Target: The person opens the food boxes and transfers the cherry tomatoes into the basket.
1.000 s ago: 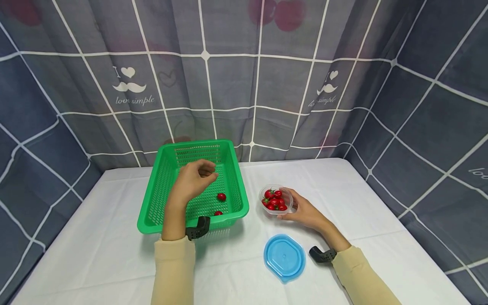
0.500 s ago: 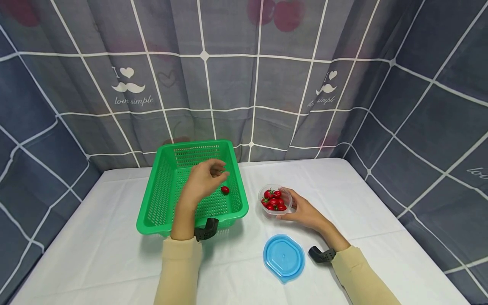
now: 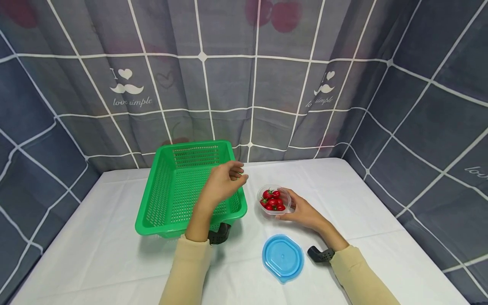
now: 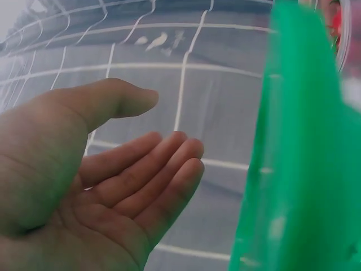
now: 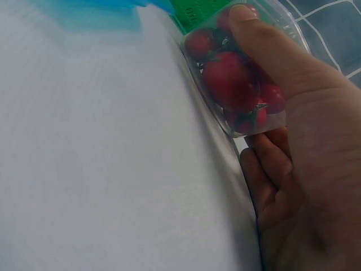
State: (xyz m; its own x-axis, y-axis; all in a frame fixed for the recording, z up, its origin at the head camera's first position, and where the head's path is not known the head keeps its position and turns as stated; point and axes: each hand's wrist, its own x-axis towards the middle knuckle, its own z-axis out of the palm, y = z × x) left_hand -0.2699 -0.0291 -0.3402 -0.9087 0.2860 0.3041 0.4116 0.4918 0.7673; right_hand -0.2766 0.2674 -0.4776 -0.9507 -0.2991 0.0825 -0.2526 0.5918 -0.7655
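Observation:
My left hand point(image 3: 224, 183) hovers above the right side of a green perforated plastic basket point(image 3: 179, 184), palm turned inward. In the left wrist view the fingers of the left hand point(image 4: 113, 175) are loosely bent with nothing between them, beside the basket's green wall point(image 4: 304, 147). My right hand point(image 3: 305, 213) grips a small clear plastic container point(image 3: 270, 212) from its right side. Several red cherry tomatoes point(image 3: 272, 201) with green stems lie inside it. Up close, the right thumb point(image 5: 265, 42) crosses the container's rim while the other fingers sit against the far side.
A blue plastic lid point(image 3: 283, 257) lies on the white tablecloth point(image 3: 95, 245) in front of the container. Dark grey checked curtains point(image 3: 228, 84) enclose the table at the back and sides. The lower right part of the basket is hidden behind my left arm.
My left hand has moved right across the basket to its right rim. Tomatoes seen in the basket earlier are hidden behind the hand and arm. The right hand and container have stayed put.

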